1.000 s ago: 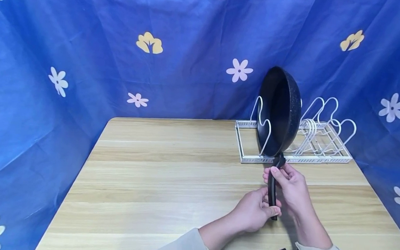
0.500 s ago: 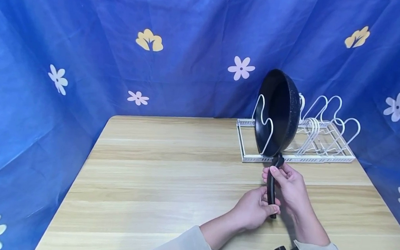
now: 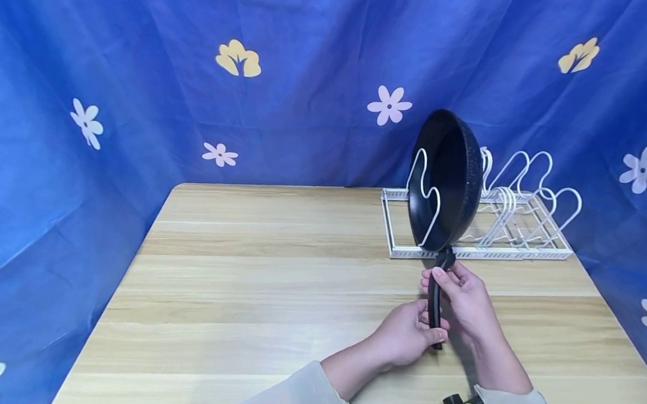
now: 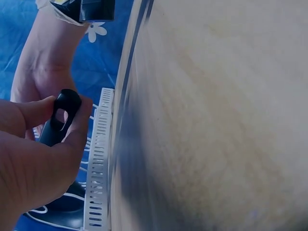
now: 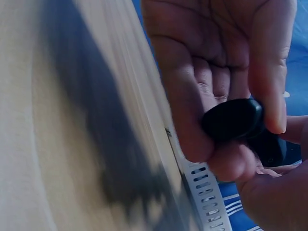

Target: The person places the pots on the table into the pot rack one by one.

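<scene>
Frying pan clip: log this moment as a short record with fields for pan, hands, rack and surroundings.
pan: black frying pan on edge in the rack, handle pointing toward the person
left hand: left hand grips the handle's end
right hand: right hand grips the handle nearer the pan
rack: white wire rack at the table's far right, other slots bare
surface: wooden table
backdrop: blue cloth with flowers

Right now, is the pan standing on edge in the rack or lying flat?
On edge: the pan stands upright between the white rack's dividers, handle toward the person, held by both hands.
</scene>
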### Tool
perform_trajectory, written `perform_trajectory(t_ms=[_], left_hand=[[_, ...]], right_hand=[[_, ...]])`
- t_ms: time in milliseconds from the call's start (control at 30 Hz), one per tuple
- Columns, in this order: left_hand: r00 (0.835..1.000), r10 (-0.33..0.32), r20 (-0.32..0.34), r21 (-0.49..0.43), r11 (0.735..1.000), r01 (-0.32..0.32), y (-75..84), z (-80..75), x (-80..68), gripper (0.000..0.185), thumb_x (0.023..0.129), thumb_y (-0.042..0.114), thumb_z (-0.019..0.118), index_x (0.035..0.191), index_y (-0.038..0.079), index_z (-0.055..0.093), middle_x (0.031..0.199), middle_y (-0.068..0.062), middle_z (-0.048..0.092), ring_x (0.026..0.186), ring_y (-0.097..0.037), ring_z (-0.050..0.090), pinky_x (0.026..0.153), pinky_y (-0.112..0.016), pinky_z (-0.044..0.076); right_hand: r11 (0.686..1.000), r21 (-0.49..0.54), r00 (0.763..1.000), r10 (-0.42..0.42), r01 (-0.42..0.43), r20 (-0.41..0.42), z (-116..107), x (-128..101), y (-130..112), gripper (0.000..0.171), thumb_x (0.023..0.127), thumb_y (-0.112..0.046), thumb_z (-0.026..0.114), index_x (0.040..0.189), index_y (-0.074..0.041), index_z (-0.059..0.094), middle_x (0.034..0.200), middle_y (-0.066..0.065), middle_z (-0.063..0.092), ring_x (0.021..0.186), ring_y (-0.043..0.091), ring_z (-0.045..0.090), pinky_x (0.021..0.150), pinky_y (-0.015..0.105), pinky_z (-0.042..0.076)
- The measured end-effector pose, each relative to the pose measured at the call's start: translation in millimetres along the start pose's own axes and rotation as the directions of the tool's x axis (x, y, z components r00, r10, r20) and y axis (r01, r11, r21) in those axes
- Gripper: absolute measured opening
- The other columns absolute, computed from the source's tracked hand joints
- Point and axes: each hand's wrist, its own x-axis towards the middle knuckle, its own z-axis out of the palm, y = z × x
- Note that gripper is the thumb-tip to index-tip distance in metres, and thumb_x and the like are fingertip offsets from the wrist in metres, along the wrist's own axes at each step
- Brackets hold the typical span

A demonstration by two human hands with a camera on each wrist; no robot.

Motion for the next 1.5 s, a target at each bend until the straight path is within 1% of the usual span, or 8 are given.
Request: perform_trajectory(t_ms=[200, 400, 600, 733, 867, 1133, 1367, 1500], left_hand=[[1.0, 0.001, 0.002, 0.107, 0.994, -0.001, 2.3, -4.4, 3.7, 0.029, 0.094, 0.01, 0.083, 0.12, 0.004, 0.072, 0.1, 0.001, 0.084, 0.08, 0.002, 0.07, 0.073, -0.017, 0.055], [1.0, 0.006, -0.011, 0.129, 0.992, -0.004, 1.5, -6.3, 7.7, 0.021, 0.093, 0.012, 0.084, 0.111, 0.005, 0.075, 0.089, -0.001, 0.082, 0.069, 0.0, 0.063, 0.066, -0.017, 0.05], [0.999, 0.015, -0.049, 0.221, 0.975, -0.003, -2.4, -11.6, 15.2, 0.022, 0.092, 0.02, 0.084, 0.107, 0.006, 0.078, 0.087, -0.003, 0.084, 0.072, 0.0, 0.066, 0.069, -0.017, 0.052], [0.998, 0.003, -0.065, 0.309, 0.951, 0.018, -3.5, -17.0, 21.7, 0.024, 0.088, 0.021, 0.089, 0.104, 0.009, 0.076, 0.09, -0.001, 0.085, 0.081, 0.0, 0.069, 0.077, -0.018, 0.052], [0.996, -0.035, -0.076, 0.323, 0.945, 0.058, -4.0, -20.0, 26.3, 0.026, 0.085, 0.02, 0.092, 0.102, 0.011, 0.074, 0.09, 0.001, 0.084, 0.079, -0.001, 0.068, 0.075, -0.019, 0.052], [0.996, -0.043, -0.079, 0.346, 0.936, 0.068, -0.4, -26.8, 26.3, 0.026, 0.083, 0.021, 0.095, 0.093, 0.01, 0.073, 0.079, 0.004, 0.078, 0.07, -0.001, 0.059, 0.069, -0.019, 0.048], [0.995, -0.057, -0.076, 0.354, 0.932, 0.081, 0.2, -26.7, 26.4, 0.025, 0.084, 0.018, 0.093, 0.097, 0.009, 0.074, 0.084, 0.002, 0.081, 0.071, 0.0, 0.061, 0.071, -0.019, 0.048], [0.995, -0.059, -0.075, 0.378, 0.922, 0.083, 0.5, -26.2, 25.7, 0.025, 0.085, 0.019, 0.093, 0.098, 0.009, 0.073, 0.083, 0.002, 0.08, 0.071, -0.001, 0.06, 0.07, -0.019, 0.048]], right_hand=[[0.999, 0.021, 1.0, 0.023, -0.024, 0.02, -4, 0, 0, 0.029, 0.113, -0.018, 0.059, 0.135, -0.001, 0.053, 0.094, -0.011, 0.08, 0.089, 0.004, 0.077, 0.09, 0.02, 0.062], [0.998, 0.062, 0.999, 0.021, -0.024, 0.04, -6, 2, 3, 0.017, 0.112, -0.017, 0.059, 0.127, -0.01, 0.057, 0.096, -0.009, 0.08, 0.09, 0.005, 0.077, 0.089, 0.022, 0.064], [0.991, 0.117, 0.997, 0.054, -0.059, 0.048, -5, 6, 8, 0.036, 0.112, -0.012, 0.059, 0.144, 0.0, 0.045, 0.098, -0.009, 0.08, 0.095, 0.004, 0.076, 0.092, 0.022, 0.064], [0.993, 0.087, 0.996, 0.07, -0.075, 0.055, -5, 9, 10, 0.054, 0.113, -0.01, 0.055, 0.157, 0.009, 0.031, 0.1, -0.011, 0.078, 0.098, 0.002, 0.075, 0.095, 0.02, 0.063], [0.997, 0.041, 0.995, 0.064, -0.068, 0.076, -4, 12, 13, 0.061, 0.113, -0.006, 0.051, 0.163, 0.013, 0.021, 0.107, -0.011, 0.076, 0.103, 0.001, 0.073, 0.098, 0.02, 0.061], [0.998, 0.005, 0.995, 0.06, -0.06, 0.077, -3, 16, 15, 0.058, 0.112, -0.004, 0.054, 0.159, 0.014, 0.025, 0.107, -0.01, 0.076, 0.102, 0.001, 0.073, 0.097, 0.02, 0.062], [0.998, 0.006, 0.995, 0.064, -0.064, 0.073, -2, 19, 18, 0.041, 0.112, -0.006, 0.055, 0.144, 0.011, 0.038, 0.101, -0.009, 0.076, 0.096, 0.003, 0.074, 0.094, 0.02, 0.062], [0.998, 0.003, 0.995, 0.065, -0.065, 0.071, -1, 19, 20, 0.041, 0.112, -0.007, 0.056, 0.144, 0.011, 0.039, 0.1, -0.009, 0.076, 0.094, 0.003, 0.074, 0.094, 0.02, 0.062]])
